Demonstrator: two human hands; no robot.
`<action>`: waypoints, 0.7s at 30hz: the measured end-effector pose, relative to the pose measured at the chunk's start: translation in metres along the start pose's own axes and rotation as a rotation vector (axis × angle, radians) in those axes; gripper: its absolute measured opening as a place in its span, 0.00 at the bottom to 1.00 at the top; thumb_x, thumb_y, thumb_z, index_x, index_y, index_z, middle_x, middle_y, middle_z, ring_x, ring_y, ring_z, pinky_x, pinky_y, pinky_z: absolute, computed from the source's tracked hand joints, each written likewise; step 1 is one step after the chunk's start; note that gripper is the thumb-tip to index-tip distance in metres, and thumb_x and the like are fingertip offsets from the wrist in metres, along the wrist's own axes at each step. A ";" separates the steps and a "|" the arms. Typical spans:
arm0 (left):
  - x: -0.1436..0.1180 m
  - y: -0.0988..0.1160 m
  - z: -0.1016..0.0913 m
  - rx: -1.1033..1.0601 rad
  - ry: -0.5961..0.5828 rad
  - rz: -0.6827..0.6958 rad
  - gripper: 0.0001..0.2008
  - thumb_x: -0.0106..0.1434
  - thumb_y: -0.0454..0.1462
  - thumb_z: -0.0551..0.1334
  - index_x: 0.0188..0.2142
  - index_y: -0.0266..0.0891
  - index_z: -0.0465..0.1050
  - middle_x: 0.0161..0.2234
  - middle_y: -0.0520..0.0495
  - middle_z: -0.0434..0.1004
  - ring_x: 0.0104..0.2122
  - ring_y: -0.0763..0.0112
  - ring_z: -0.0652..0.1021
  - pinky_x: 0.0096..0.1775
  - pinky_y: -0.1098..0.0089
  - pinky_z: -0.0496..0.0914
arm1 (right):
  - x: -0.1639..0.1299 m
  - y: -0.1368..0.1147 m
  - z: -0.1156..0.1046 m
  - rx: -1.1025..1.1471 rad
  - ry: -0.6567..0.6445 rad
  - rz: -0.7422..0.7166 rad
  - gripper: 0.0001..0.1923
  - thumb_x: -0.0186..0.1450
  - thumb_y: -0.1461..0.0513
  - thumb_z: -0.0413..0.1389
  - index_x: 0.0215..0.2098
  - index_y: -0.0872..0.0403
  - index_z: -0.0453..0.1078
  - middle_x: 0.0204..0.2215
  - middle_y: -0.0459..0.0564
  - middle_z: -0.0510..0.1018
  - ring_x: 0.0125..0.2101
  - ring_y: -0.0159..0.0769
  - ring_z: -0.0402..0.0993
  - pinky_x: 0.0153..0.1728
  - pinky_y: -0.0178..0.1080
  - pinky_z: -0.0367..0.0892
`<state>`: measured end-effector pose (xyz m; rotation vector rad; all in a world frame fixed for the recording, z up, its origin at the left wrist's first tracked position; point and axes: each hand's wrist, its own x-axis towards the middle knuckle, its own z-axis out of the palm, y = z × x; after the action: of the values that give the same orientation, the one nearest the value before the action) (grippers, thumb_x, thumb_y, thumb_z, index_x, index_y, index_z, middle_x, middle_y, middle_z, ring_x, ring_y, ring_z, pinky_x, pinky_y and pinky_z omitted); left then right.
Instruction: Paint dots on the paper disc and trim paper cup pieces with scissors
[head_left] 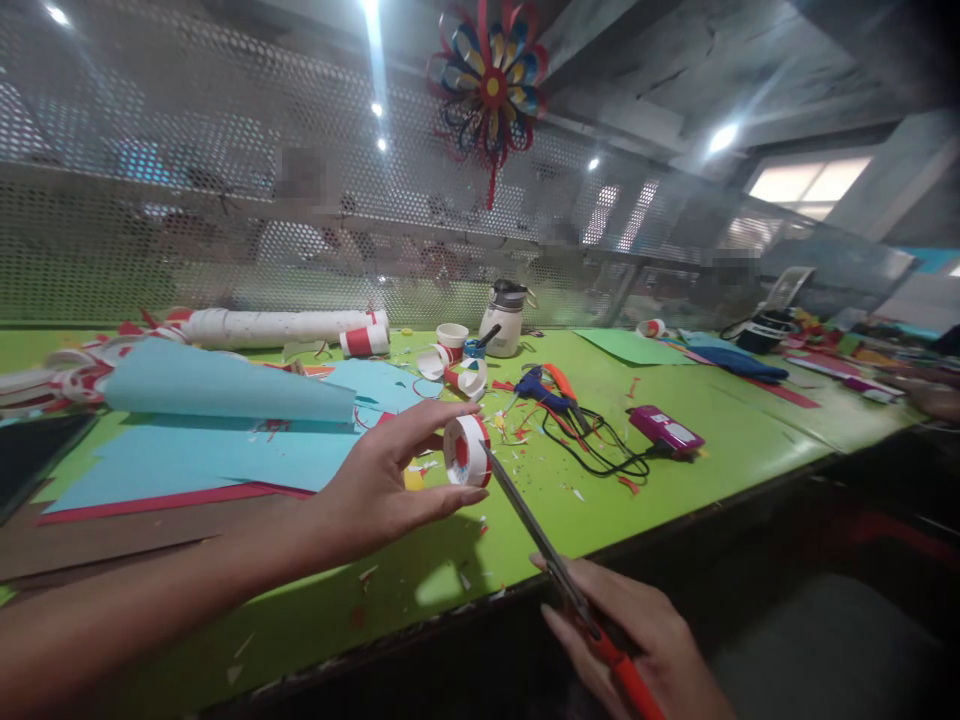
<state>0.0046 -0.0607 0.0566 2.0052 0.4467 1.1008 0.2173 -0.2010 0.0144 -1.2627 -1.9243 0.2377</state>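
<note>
My left hand pinches a short white-and-red piece of paper cup between thumb and fingers, its round opening turned partly toward me. In my right hand is a pair of scissors with red handles. The blades point up and to the left, and their tips meet the edge of the cup piece. Whether the blades are slightly apart cannot be made out. Part of the handles is hidden by my right hand. Small paper scraps lie on the green table beneath.
Light blue paper covers the left side, with a roll of joined cups behind. Further back are a red-and-white paper cup and a jug. A blue glue gun and a purple power box with black cable lie to the right.
</note>
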 end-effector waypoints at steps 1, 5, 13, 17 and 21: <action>0.000 -0.001 0.000 0.005 -0.003 0.010 0.26 0.56 0.37 0.69 0.54 0.38 0.69 0.47 0.39 0.74 0.46 0.60 0.76 0.50 0.59 0.72 | 0.000 0.000 -0.002 0.001 -0.020 0.017 0.05 0.64 0.68 0.55 0.33 0.52 0.70 0.24 0.43 0.76 0.22 0.28 0.73 0.25 0.25 0.70; 0.000 -0.003 0.000 -0.052 -0.021 -0.022 0.28 0.55 0.36 0.69 0.55 0.36 0.68 0.45 0.40 0.76 0.42 0.64 0.77 0.51 0.59 0.72 | -0.001 -0.003 -0.016 0.003 -0.145 0.093 0.03 0.64 0.64 0.56 0.35 0.52 0.73 0.23 0.43 0.76 0.22 0.29 0.73 0.25 0.26 0.70; 0.000 -0.002 0.001 -0.169 -0.054 -0.095 0.28 0.56 0.36 0.69 0.55 0.36 0.66 0.47 0.39 0.75 0.39 0.66 0.78 0.50 0.59 0.72 | -0.007 0.002 -0.028 0.006 -0.104 0.311 0.15 0.68 0.57 0.53 0.48 0.55 0.74 0.27 0.47 0.77 0.28 0.34 0.76 0.28 0.29 0.72; 0.002 -0.003 0.000 -0.252 -0.054 -0.067 0.24 0.57 0.35 0.68 0.51 0.39 0.64 0.40 0.44 0.75 0.38 0.69 0.76 0.46 0.62 0.72 | -0.007 0.005 -0.027 -0.048 -0.139 0.183 0.09 0.66 0.59 0.55 0.39 0.53 0.76 0.25 0.46 0.78 0.28 0.34 0.78 0.29 0.28 0.73; 0.003 0.002 -0.003 -0.299 -0.099 -0.115 0.20 0.59 0.35 0.67 0.50 0.37 0.67 0.41 0.43 0.75 0.40 0.66 0.75 0.44 0.64 0.71 | -0.005 0.007 -0.031 -0.091 -0.142 0.101 0.11 0.64 0.62 0.57 0.44 0.51 0.76 0.25 0.45 0.79 0.29 0.35 0.80 0.30 0.28 0.74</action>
<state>0.0043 -0.0587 0.0609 1.7404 0.3211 0.9330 0.2443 -0.2099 0.0284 -1.4389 -2.0126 0.3015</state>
